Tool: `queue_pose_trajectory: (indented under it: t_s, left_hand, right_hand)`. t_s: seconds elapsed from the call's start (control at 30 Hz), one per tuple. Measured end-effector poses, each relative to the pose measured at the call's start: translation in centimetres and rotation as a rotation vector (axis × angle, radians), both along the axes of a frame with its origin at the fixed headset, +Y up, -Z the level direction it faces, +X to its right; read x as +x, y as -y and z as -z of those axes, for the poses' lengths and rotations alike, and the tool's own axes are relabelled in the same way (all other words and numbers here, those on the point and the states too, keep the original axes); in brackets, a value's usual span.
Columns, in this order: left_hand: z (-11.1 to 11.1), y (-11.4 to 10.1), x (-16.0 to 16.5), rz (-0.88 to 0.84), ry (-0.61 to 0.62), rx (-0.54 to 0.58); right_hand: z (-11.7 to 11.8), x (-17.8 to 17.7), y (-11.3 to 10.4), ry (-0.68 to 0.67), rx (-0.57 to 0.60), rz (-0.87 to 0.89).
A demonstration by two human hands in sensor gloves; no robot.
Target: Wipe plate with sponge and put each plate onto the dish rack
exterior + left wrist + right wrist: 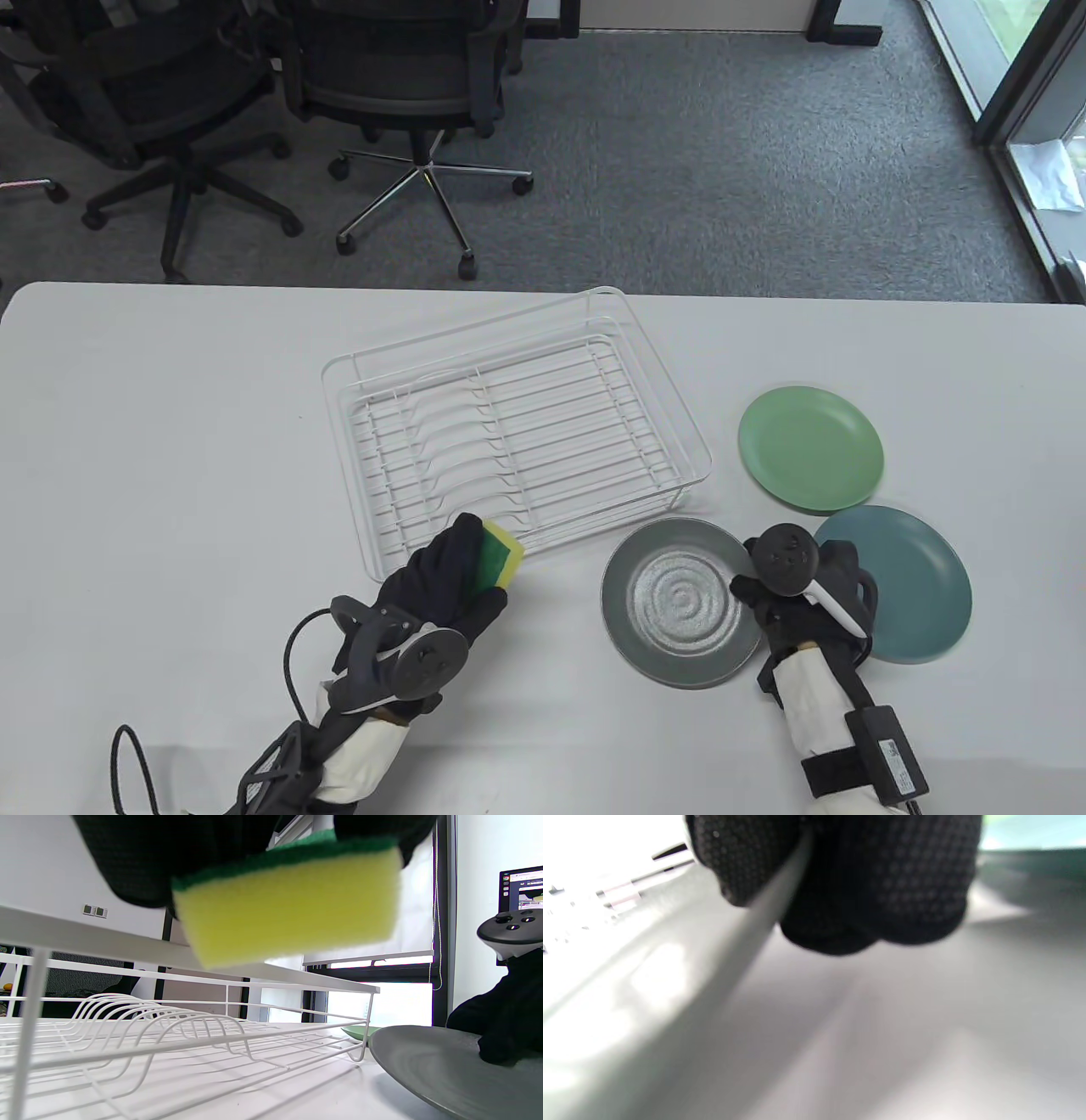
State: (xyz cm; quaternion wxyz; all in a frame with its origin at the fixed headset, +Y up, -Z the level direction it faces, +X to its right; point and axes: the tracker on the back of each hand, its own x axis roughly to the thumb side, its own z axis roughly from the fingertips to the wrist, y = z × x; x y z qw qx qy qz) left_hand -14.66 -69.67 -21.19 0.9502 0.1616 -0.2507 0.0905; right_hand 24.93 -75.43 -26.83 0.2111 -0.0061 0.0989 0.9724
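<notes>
My left hand (pixel 462 564) grips a yellow sponge with a green scrub face (pixel 501 556), held just off the front edge of the white wire dish rack (pixel 509 441); the left wrist view shows the sponge (pixel 288 908) lifted above the table. My right hand (pixel 759 594) pinches the right rim of a grey metal plate (pixel 679 603) that lies on the table in front of the rack. In the right wrist view my gloved fingers (pixel 840 878) close over that plate's rim (pixel 763 921). A light green plate (pixel 810 448) and a teal plate (pixel 912 581) lie flat to the right.
The rack holds no plates; its slots run along its left half. Office chairs (pixel 407 93) stand on the carpet beyond the table's far edge. The table's left half (pixel 153 441) is bare white surface.
</notes>
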Motion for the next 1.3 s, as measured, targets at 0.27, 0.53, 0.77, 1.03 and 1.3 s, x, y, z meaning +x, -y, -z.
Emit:
queue_pose_trajectory:
  t_s: [0.27,0.53,0.77,1.03,1.3]
  left_hand:
    - [0.8,-1.6,1.6,-0.005,0.033,0.023]
    - [1.6,-5.3,5.7,0.087,0.071,0.104]
    - [1.6,-5.5,10.1,0.263,0.16,0.031]
    - [2.2,-4.8,11.6,0.547,0.047,0.061]
    - [3.5,-5.0,12.8,0.417,-0.029,0.055]
  right_hand:
    - [-0.1,1.3,-2.0,-0.129,-0.021,0.268]
    - [-0.6,-0.2,-4.6,-0.193,0.098,0.604]
    - [-0.8,-3.6,-5.8,-0.128,0.211,0.76]
    - [-0.9,-6.8,-4.9,-0.056,0.235,0.872]
    - [-1.0,-7.6,-3.3,-0.109,0.215,1.011]
